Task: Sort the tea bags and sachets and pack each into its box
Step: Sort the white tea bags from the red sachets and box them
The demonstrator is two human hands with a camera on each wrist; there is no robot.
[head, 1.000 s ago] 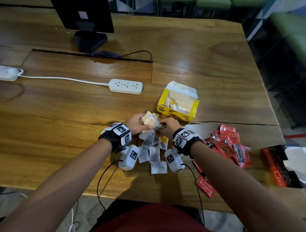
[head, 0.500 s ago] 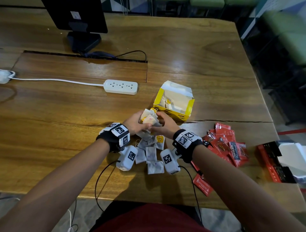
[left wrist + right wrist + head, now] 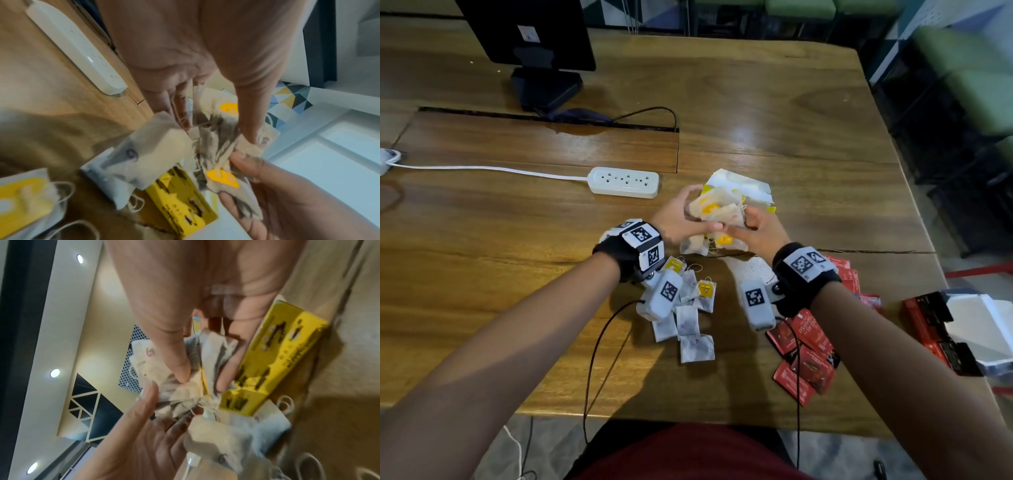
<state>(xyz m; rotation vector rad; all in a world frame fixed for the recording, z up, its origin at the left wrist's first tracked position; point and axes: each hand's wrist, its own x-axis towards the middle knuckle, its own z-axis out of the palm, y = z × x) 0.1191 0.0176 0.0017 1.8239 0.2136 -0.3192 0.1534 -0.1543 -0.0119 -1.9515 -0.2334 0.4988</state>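
Hands, left hand (image 3: 678, 219) and right hand (image 3: 758, 229), grasp together tea bags (image 3: 717, 212), seemingly above yellow box (image 3: 753, 192) at 12 o'clock.

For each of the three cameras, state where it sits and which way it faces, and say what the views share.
Head: worn on the head, looking forward and down at the wooden table; both forearms, left hand and right hand show.
Left wrist: looks along the left hand at the bunch of tea bags; the right hand enters below.
Right wrist: looks along the right hand, tilted up to ceiling lights; the left hand enters below.
Shared: all three show the bunch and the yellow box.
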